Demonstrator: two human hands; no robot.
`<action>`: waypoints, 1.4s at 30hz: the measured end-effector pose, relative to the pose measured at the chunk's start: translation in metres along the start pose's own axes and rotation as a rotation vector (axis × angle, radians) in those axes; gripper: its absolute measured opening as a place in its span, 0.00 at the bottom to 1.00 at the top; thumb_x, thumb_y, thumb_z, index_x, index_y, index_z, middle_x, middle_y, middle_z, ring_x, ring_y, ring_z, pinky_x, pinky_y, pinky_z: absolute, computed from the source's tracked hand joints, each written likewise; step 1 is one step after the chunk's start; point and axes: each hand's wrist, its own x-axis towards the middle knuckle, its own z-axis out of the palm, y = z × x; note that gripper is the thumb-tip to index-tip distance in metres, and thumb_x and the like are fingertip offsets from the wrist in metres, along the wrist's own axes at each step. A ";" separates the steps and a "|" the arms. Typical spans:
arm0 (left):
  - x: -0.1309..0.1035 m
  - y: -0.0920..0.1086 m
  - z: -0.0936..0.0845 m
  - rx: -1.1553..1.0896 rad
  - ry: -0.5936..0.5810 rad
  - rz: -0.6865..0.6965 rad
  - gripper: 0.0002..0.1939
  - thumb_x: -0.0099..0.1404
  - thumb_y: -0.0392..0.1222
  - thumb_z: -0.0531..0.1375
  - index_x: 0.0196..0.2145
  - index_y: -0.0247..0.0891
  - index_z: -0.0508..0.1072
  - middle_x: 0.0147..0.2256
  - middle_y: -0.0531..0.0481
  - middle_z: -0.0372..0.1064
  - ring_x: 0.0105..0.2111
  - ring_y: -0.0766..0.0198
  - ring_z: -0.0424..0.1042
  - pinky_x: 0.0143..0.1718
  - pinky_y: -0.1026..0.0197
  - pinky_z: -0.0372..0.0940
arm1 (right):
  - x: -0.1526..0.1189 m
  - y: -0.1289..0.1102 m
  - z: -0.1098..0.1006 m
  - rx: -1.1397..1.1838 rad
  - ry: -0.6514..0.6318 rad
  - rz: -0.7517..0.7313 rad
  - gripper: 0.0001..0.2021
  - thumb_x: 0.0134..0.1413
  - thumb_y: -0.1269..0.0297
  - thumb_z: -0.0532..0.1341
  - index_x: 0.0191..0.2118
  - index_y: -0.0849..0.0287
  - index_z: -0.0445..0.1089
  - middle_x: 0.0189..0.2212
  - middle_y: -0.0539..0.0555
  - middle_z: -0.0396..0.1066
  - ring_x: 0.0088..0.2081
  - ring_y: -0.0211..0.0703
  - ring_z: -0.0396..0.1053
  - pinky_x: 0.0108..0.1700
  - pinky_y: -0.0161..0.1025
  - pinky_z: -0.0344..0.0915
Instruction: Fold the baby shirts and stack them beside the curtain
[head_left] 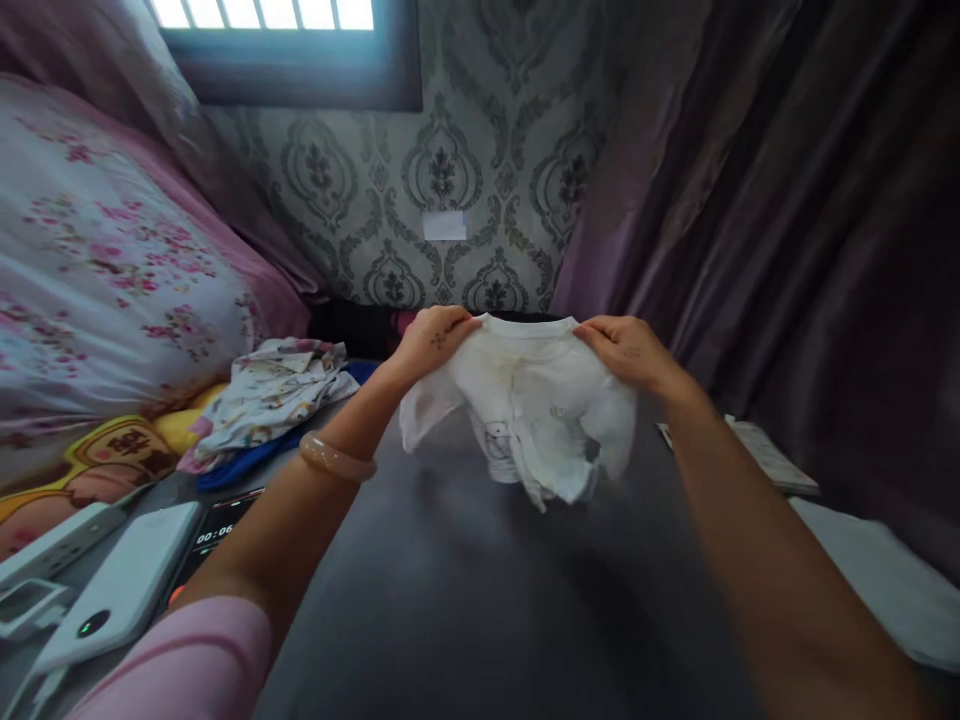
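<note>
1. The left hand [433, 338], at the centre of the frame, is pinching the neckline of a small white shirt [540, 385] between thumb and fingers; its grip is closed on the cloth.
2. The right hand [628, 350], right of centre, is gripping the other end of the same neckline, so the 2 hands are stretching the collar nearly level.
3. The shirt is hanging in mid-frame over a dark grey surface [480, 610], its front and hem creasing and bunching; whether the hem is touching below, I cannot tell.
4. The step in hand, as I am judging it, is holding the shirt out by its 2 shoulder ends; the next move would be calling for even tension and for straightening the bunched lower front.
5. At the left, a heap of printed clothes [281, 390] is lying on a blue cloth [251, 467].
6. At the lower left, a white power bank [124, 575] is resting beside a smartphone [219, 522], which the left forearm is partly covering.
</note>
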 end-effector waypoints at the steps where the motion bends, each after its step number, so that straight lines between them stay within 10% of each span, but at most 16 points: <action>1: 0.002 -0.001 0.000 0.022 -0.004 0.019 0.18 0.65 0.50 0.54 0.33 0.35 0.77 0.28 0.48 0.73 0.28 0.66 0.67 0.30 0.65 0.59 | 0.001 0.002 0.000 -0.005 -0.004 0.002 0.19 0.60 0.51 0.52 0.32 0.58 0.75 0.24 0.52 0.71 0.28 0.42 0.66 0.30 0.36 0.57; 18: -0.004 0.010 -0.020 0.071 -0.061 0.084 0.15 0.64 0.46 0.53 0.28 0.35 0.73 0.22 0.53 0.64 0.24 0.69 0.59 0.26 0.65 0.53 | -0.017 -0.004 -0.019 0.307 -0.205 0.016 0.21 0.47 0.43 0.61 0.34 0.57 0.75 0.27 0.50 0.72 0.26 0.37 0.64 0.27 0.35 0.57; 28: -0.009 0.024 -0.027 -0.026 0.038 0.053 0.15 0.63 0.49 0.52 0.31 0.38 0.73 0.25 0.52 0.67 0.27 0.66 0.64 0.27 0.65 0.56 | -0.024 -0.028 -0.029 -0.101 0.272 0.039 0.24 0.59 0.43 0.51 0.36 0.57 0.76 0.25 0.53 0.71 0.30 0.43 0.66 0.29 0.37 0.54; 31: -0.007 0.020 -0.025 0.082 -0.215 0.160 0.10 0.60 0.47 0.56 0.30 0.40 0.73 0.26 0.52 0.70 0.28 0.65 0.66 0.30 0.65 0.56 | -0.025 -0.034 -0.032 -0.035 -0.041 0.012 0.23 0.53 0.40 0.57 0.29 0.56 0.75 0.25 0.54 0.72 0.29 0.44 0.66 0.30 0.38 0.55; 33: -0.006 0.018 -0.024 0.023 -0.134 0.159 0.13 0.63 0.48 0.53 0.31 0.39 0.73 0.28 0.51 0.71 0.29 0.65 0.66 0.30 0.65 0.57 | -0.023 -0.030 -0.034 0.138 -0.145 0.015 0.24 0.50 0.37 0.57 0.28 0.55 0.75 0.23 0.53 0.71 0.27 0.43 0.66 0.28 0.38 0.56; 35: -0.004 0.018 -0.023 -0.028 0.032 0.122 0.16 0.66 0.47 0.49 0.33 0.37 0.72 0.29 0.49 0.70 0.29 0.65 0.65 0.31 0.65 0.57 | -0.020 -0.023 -0.037 0.248 -0.095 0.020 0.24 0.52 0.37 0.55 0.30 0.54 0.75 0.23 0.51 0.71 0.26 0.42 0.65 0.27 0.37 0.56; 38: -0.003 0.021 -0.020 -0.017 -0.100 0.166 0.13 0.64 0.46 0.52 0.32 0.37 0.72 0.28 0.50 0.69 0.29 0.65 0.65 0.31 0.65 0.57 | -0.018 -0.018 -0.038 0.157 -0.079 -0.030 0.22 0.53 0.41 0.57 0.30 0.56 0.75 0.23 0.52 0.71 0.26 0.42 0.65 0.28 0.37 0.56; 42: 0.000 0.027 -0.015 0.020 0.065 0.109 0.11 0.65 0.42 0.52 0.33 0.37 0.72 0.30 0.49 0.70 0.32 0.64 0.66 0.34 0.64 0.58 | -0.020 -0.023 -0.032 0.004 0.232 -0.083 0.20 0.61 0.48 0.53 0.39 0.57 0.75 0.33 0.56 0.75 0.35 0.45 0.68 0.35 0.38 0.58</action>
